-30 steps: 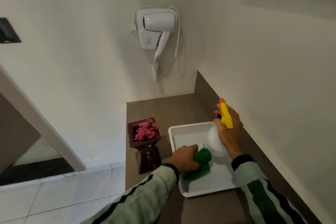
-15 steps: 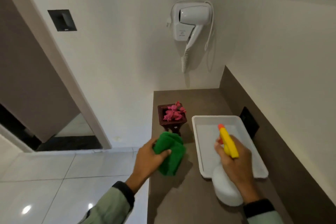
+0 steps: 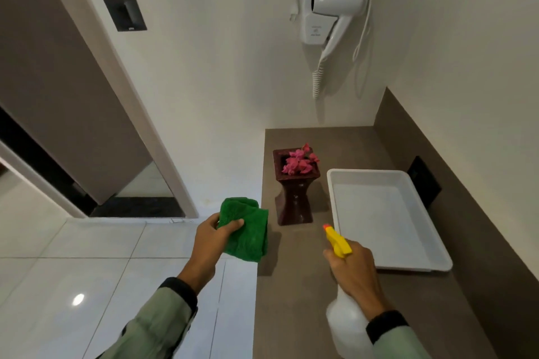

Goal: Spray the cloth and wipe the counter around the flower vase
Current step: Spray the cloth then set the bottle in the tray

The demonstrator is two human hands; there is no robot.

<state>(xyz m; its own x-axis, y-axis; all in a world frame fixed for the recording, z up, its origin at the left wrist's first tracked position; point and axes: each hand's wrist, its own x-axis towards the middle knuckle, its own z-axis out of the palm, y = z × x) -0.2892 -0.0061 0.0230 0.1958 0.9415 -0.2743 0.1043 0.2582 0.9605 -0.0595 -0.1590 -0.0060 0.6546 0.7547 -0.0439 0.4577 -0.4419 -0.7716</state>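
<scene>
Head view. Left hand (image 3: 211, 234) raised over the left edge of the brown surface (image 3: 291, 285), grip pinching a folded green cloth (image 3: 248, 230) between thumb and fingers; cloth held in the air, hanging down past the hand, near the flower vase (image 3: 294, 198) and to its left. Right hand (image 3: 353, 267) over the surface in front of the vase, grip wrapped tight round the neck of a spray bottle (image 3: 347, 326); white body of the bottle below the wrist, yellow head with orange nozzle tip (image 3: 326, 227) pointing up and leftward toward the cloth. Nozzle and cloth apart, not touching. Vase dark red-brown, narrow-waisted, upright on the surface near its left edge, pink flowers (image 3: 299, 162) in the top. White rectangular tray (image 3: 437, 262) flat on the surface just right of the vase, clear of both hands. Dark socket plate (image 3: 424, 181) on the brown upstand behind the tray. White wall-mounted hair dryer (image 3: 329, 11) with coiled cord above the far end of the surface. Pale tiled floor (image 3: 87, 271) to the left.
</scene>
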